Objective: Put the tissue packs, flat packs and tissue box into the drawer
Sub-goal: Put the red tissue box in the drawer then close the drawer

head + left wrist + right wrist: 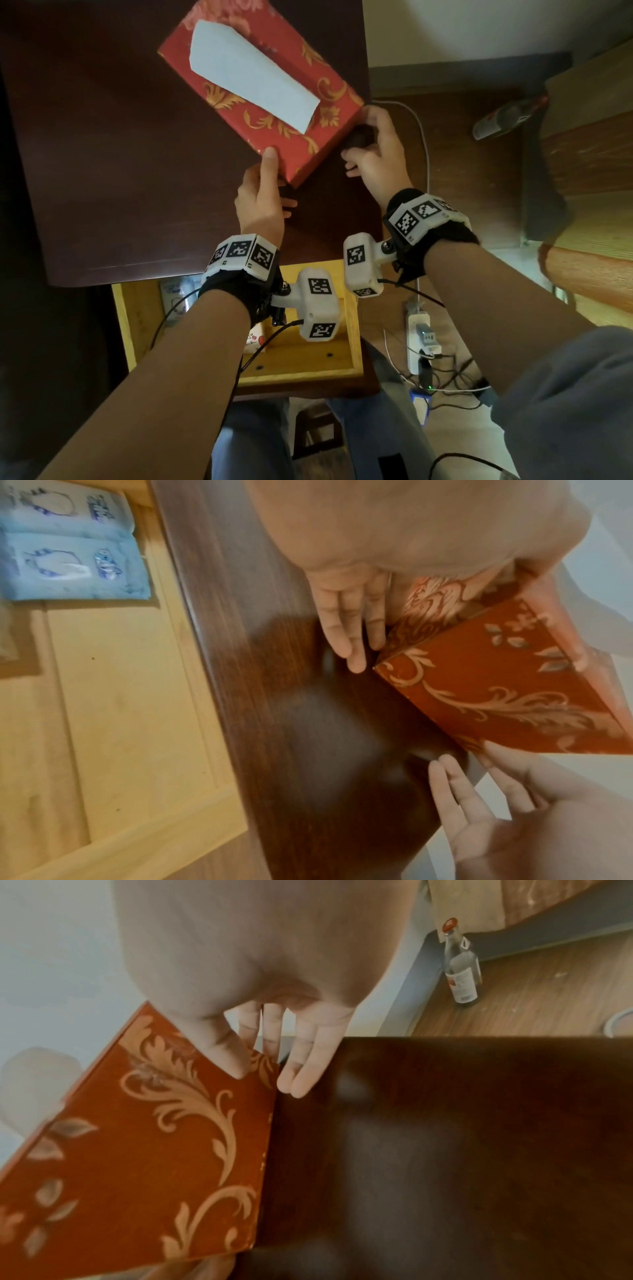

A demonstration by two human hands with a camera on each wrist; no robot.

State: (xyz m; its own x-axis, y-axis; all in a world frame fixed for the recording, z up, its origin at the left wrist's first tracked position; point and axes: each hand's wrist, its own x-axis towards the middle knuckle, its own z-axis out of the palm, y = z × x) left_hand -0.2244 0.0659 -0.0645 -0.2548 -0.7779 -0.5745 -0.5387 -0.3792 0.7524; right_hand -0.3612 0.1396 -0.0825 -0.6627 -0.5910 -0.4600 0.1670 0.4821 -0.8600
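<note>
**Red tissue box lifted at its near end, drawer open below**

Pale wood lines the open drawer (352, 329) nearest the person, under the counter's front edge; two blue tissue packs (68, 550) lie at its back corner and a pink-printed pack (255, 339) shows beside the left wrist, so most of its floor looks free for the box. Above, the left hand (262, 202) pinches the near corner of the tissue box (260, 85), thumb on top and fingers (352, 642) beneath; the right hand (375, 150) clasps the adjacent corner likewise. Gripping both near corners probably keeps the long box level as it tilts off the dark counter (120, 171). That counter overhangs the drawer's rear, so the box likely must come forward first. Beyond, a bottle (460, 969) stands on the floor, clear of the path.
</note>
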